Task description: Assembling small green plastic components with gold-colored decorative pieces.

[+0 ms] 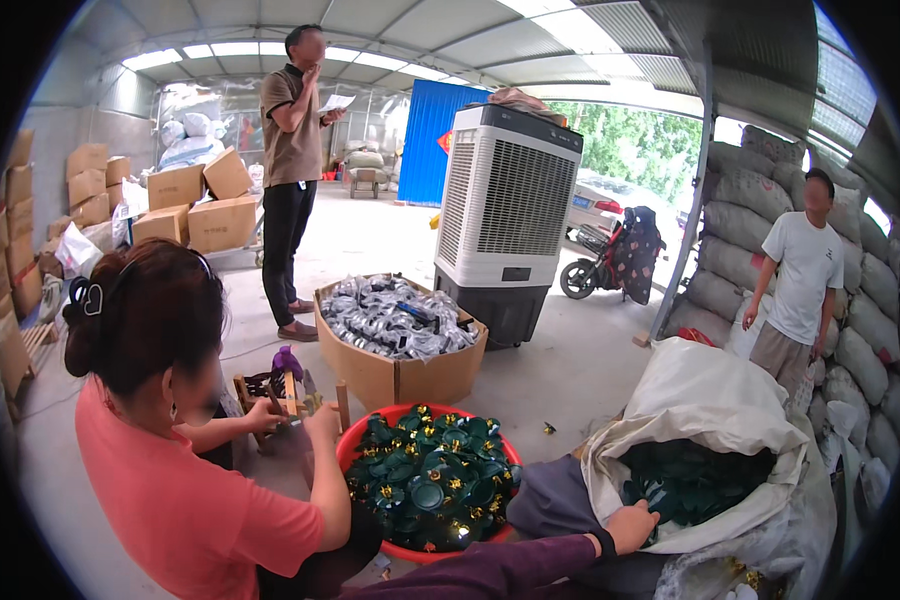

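Note:
My left hand (632, 525), in a purple sleeve with a dark wristband, reaches right to the mouth of a large white woven sack (710, 385). Its fingers are curled at the sack's near rim, and what they grip is hidden. Dark green round pieces (695, 480) fill the sack's opening. My right hand is not in view. Left of the sack, a red tub (515, 455) holds a heap of green cup-like discs (427, 495) with gold-coloured fittings. A seated co-worker in a coral shirt (190, 490) works with both hands at a small wooden stand (288, 400).
Behind the tub stands an open cardboard box (400, 380) of plastic-wrapped silvery parts, beside a tall air cooler (505, 210). Two people (292, 130) (805, 260) stand farther off. Stacked sacks (745, 225) line the right; cartons (220, 222) are piled at left. Grey fabric (560, 505) lies between tub and sack.

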`<state>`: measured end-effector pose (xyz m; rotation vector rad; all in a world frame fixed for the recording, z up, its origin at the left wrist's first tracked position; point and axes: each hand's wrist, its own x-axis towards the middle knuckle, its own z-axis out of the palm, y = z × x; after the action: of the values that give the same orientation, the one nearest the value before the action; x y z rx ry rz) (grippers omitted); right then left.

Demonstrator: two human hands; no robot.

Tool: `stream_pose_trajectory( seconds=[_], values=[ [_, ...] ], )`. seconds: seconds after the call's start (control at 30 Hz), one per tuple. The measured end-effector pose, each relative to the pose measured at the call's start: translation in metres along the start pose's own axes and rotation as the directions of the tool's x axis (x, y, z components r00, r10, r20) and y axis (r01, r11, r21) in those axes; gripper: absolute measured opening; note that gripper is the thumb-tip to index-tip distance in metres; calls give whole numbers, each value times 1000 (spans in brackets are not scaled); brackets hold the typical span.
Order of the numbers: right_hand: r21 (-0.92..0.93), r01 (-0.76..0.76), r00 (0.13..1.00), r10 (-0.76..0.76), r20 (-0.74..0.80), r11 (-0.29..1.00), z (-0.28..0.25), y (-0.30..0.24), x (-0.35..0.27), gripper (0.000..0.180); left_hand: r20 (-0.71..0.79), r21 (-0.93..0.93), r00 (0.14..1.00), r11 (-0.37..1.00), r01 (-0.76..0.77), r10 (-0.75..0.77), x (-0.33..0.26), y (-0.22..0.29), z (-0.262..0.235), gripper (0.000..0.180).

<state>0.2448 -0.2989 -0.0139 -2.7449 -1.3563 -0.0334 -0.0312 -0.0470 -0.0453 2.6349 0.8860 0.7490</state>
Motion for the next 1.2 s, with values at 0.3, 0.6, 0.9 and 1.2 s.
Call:
stream_pose_trajectory(
  seconds=[0.3, 0.6, 0.9, 1.2],
  values=[
    [-23, 64, 998, -64, -19, 998, -25, -27, -24, 35, -80, 119, 959, 958, -263, 273, -3, -6, 18, 31],
    [129, 21, 946, 22, -324, 991, 19, -15, -13, 25, 156, 143, 961, 957, -252, 229, 0, -15, 2, 24],
    [905, 240, 952, 98, -291, 352, -26, -100, -73, 25, -258, -323, 961, 928, -186, 103, -11, 12, -29, 16],
    [898, 304, 949, -181, -257, 317, -40, -151, -106, 32, 22, -773, 991, 631, -65, 129, -66, 96, -71, 7]
  ],
)
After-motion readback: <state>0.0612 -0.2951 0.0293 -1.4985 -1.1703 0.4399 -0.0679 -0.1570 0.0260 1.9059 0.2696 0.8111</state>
